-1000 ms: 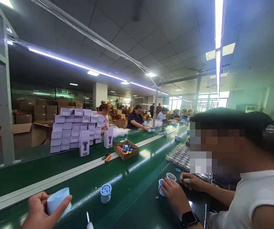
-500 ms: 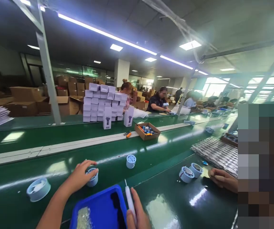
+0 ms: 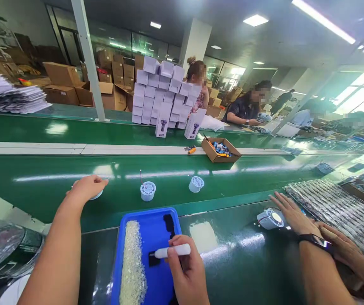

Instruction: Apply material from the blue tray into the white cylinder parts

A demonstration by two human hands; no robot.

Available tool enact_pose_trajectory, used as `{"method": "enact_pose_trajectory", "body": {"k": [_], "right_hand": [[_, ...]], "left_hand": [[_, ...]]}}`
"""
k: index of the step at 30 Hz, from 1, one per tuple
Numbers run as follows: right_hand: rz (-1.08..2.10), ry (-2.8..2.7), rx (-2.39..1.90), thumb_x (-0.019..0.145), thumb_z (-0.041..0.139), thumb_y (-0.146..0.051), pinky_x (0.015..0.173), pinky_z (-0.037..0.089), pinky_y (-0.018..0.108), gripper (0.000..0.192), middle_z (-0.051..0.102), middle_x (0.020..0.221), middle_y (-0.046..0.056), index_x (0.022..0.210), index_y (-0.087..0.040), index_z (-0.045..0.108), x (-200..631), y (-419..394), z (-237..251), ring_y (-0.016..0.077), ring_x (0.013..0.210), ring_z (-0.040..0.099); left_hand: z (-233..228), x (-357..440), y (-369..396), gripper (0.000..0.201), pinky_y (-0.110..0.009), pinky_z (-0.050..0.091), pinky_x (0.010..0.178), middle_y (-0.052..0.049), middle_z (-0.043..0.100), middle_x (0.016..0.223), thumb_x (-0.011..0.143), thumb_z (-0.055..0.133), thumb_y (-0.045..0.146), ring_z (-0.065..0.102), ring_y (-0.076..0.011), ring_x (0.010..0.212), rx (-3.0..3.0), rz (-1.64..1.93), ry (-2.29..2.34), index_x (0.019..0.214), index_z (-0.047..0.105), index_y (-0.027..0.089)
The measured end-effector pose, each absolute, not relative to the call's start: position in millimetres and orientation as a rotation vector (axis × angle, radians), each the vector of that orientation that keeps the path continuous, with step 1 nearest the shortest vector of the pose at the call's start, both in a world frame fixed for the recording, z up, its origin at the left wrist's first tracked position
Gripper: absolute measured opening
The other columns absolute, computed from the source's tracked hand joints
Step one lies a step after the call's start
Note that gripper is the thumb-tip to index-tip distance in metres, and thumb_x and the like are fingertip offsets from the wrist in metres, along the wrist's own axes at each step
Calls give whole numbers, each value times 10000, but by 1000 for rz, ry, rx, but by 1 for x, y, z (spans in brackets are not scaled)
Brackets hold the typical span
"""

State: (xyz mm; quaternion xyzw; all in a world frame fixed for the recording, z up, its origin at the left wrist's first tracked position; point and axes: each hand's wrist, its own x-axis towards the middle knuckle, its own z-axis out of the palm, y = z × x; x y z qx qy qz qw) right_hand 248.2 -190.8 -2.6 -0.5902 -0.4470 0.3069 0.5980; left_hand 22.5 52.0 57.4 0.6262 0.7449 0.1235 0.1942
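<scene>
Green belt [image 3: 42, 182] takes up most of the view, with a blue tray [image 3: 156, 237] at its near edge, pale beads heaped down the tray's left side. Left hand [image 3: 86, 188] is stretched out, cupped over a small white round part [image 3: 97, 195] on the belt. Right hand [image 3: 186, 271] is clamped on a white pen tool [image 3: 172, 251], lying sideways over the tray. Hands well apart.

Glossy green belt [image 3: 42, 182]; smooth blue plastic tray [image 3: 156, 231]; matt white plastic pen [image 3: 172, 251]; brown cardboard box [image 3: 220, 151].
</scene>
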Motion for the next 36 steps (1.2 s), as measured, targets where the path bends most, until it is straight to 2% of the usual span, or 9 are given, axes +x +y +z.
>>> {"method": "enact_pose_trajectory", "body": {"k": [4, 15, 25, 36], "right_hand": [[767, -1149, -1416, 858, 545, -301, 757, 507, 268, 154, 646, 950, 69, 965, -199, 592, 249, -187, -4, 181, 884, 620], [914, -1133, -1466, 874, 515, -359, 743, 511, 277, 206, 627, 997, 77, 987, -194, 567, 247, -183, -13, 182, 871, 621], [831, -1122, -1514, 884, 499, -365, 775, 502, 303, 192, 606, 956, 63, 958, -197, 556, 250, -184, -17, 178, 848, 615], [859, -1156, -1503, 884, 497, -361, 812, 502, 336, 196, 604, 1012, 78, 990, -207, 553, 249, -185, -24, 203, 904, 628]], "left_hand": [[49, 27, 55, 333, -389, 430, 744, -91, 656, 947, 674, 515, 528, 573, -320, 938, 1718, 174, 2093, 764, 602, 220], [50, 30, 50, 433, -313, 436, 706, -86, 641, 1018, 679, 498, 532, 587, -264, 911, 1724, 240, 1987, 919, 595, 186], [45, 36, 49, 464, -323, 433, 786, -118, 594, 1148, 711, 514, 485, 556, -277, 1029, 1727, 268, 1950, 1039, 559, 159], [48, 41, 44, 534, -324, 437, 840, -118, 543, 1244, 696, 551, 472, 519, -279, 1125, 1659, 263, 1924, 1139, 501, 179]]}}
